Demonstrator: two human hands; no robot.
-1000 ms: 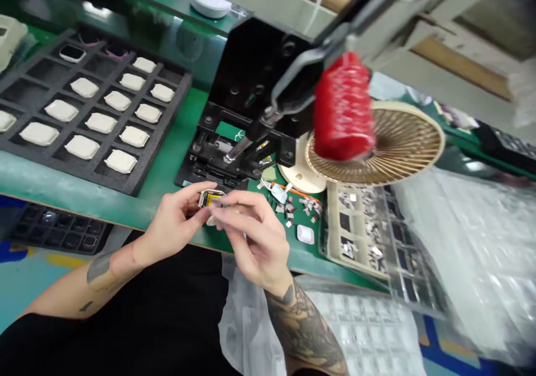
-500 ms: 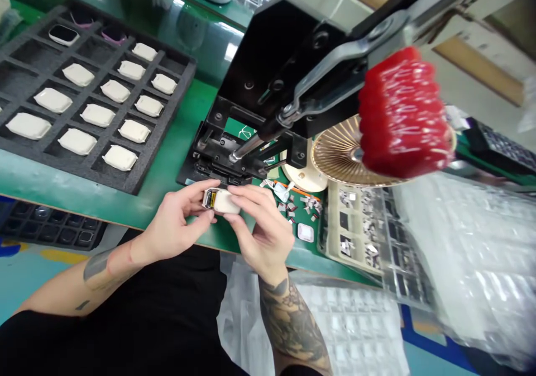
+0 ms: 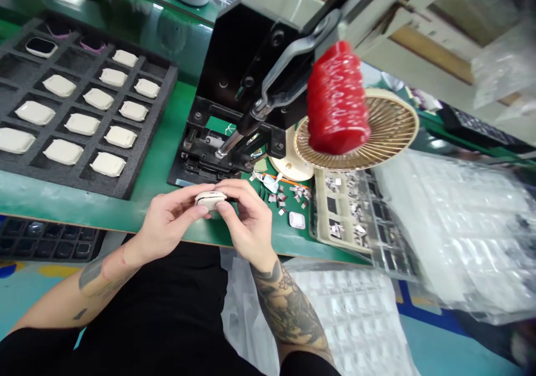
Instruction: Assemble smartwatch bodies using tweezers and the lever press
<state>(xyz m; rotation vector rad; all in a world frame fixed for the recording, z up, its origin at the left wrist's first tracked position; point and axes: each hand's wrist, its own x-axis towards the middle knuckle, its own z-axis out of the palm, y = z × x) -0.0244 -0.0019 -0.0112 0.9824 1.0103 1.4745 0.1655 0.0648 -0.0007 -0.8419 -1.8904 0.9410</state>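
Observation:
Near the bench edge, both hands hold one small cream-white smartwatch case (image 3: pixel 210 200). My left hand (image 3: pixel 166 222) pinches its left end between thumb and fingers. The right end sits between the thumb and fingers of my right hand (image 3: pixel 248 219). A dark seam runs along the side of the case, between its upper and lower parts. Its inside cannot be seen now. Just beyond my fingers stands a black lever press (image 3: pixel 234 68) with a red ridged handle (image 3: pixel 337 99).
A dark foam tray (image 3: pixel 144 141) holds several cream cases at left. Right of the press are a gold-grilled fan (image 3: pixel 389 124), loose small parts (image 3: pixel 278 199), a white square piece (image 3: pixel 297 220) and a compartment box (image 3: pixel 322 219). Clear plastic trays (image 3: pixel 452 225) are piled farther right.
The case has been turned between my hands: its opening with yellow and dark parts showed before, and now its seamed side shows. The whole view has shifted slightly.

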